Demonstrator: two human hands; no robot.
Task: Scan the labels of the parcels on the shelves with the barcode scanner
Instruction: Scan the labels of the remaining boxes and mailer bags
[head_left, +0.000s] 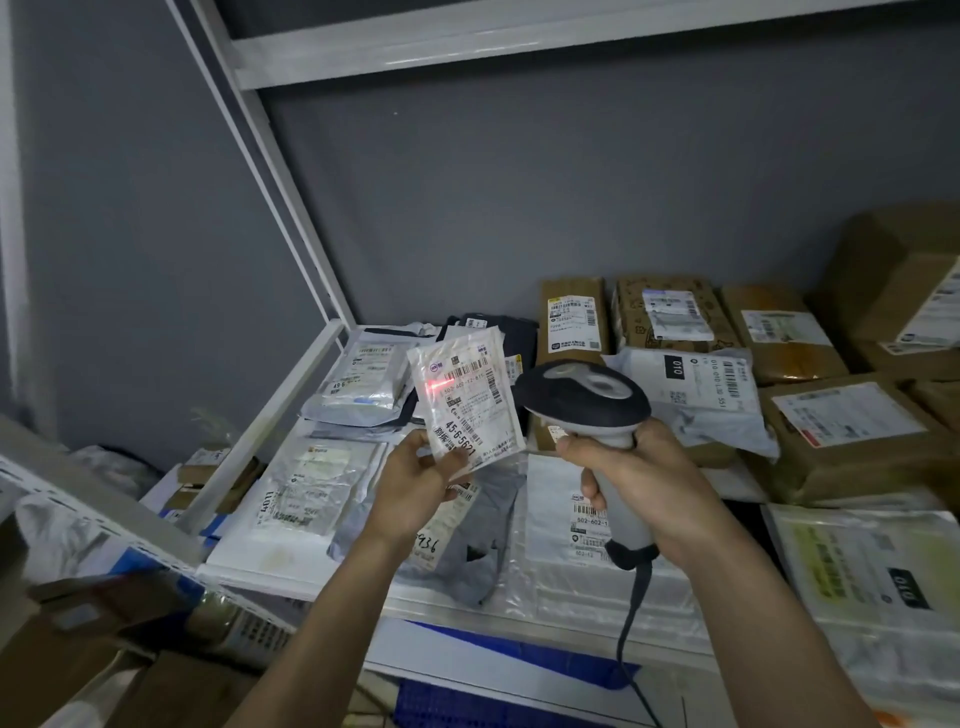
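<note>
Left hand (410, 483) pinches a small white parcel (465, 400) by its lower edge, held up tilted above the shelf (291, 410), label facing the scanner. Right hand (639, 483) wraps the handle of the barcode scanner (584, 402), head aimed left at the label from just beside it. Red scan light (439, 387) sits on the label's left part, below the top barcode rather than across it. To do this well: tip the parcel or scanner so the line crosses the bars fully, keep the label flat, thumb off the print. Other bags and cardboard boxes (841, 431) lie on the shelf, labels up.
</note>
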